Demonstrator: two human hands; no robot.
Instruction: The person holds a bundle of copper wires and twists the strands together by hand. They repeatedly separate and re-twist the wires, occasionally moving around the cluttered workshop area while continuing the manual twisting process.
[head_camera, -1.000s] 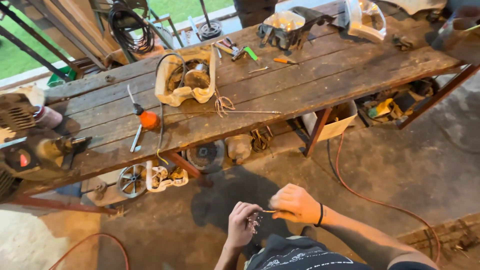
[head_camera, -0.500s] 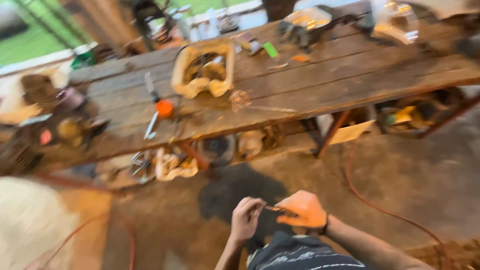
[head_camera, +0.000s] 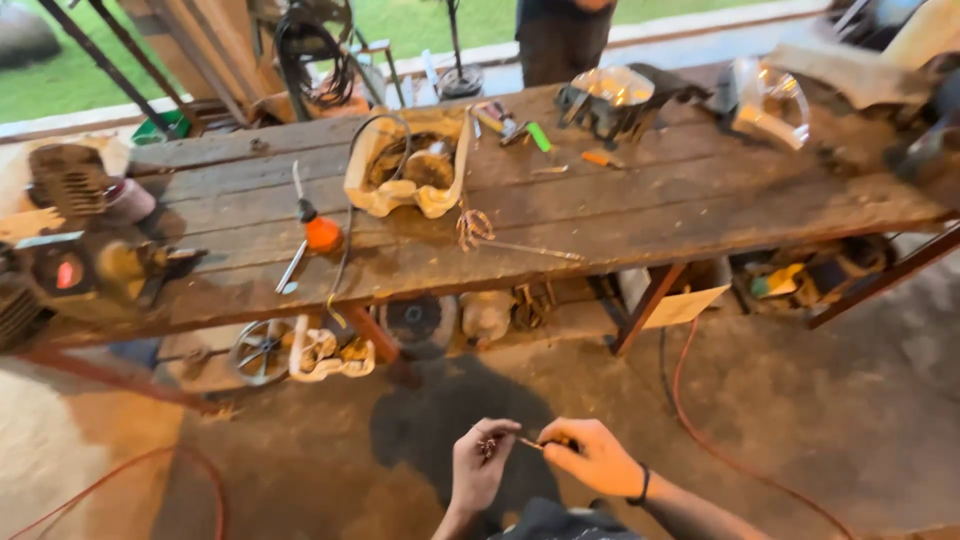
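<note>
on bench: cream housing (head_camera: 410, 170) holds motor parts | left hand (head_camera: 482, 468), right hand (head_camera: 598, 457) pinch thin wire (head_camera: 528, 443)

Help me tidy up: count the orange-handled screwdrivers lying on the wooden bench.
2: one orange-handled screwdriver on the bench's left part, beside the cream housing; a smaller one farther back, near the metal bowl. Clutter may hide others.

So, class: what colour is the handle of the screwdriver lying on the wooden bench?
Orange, on the screwdriver; the head view shows it.
</note>
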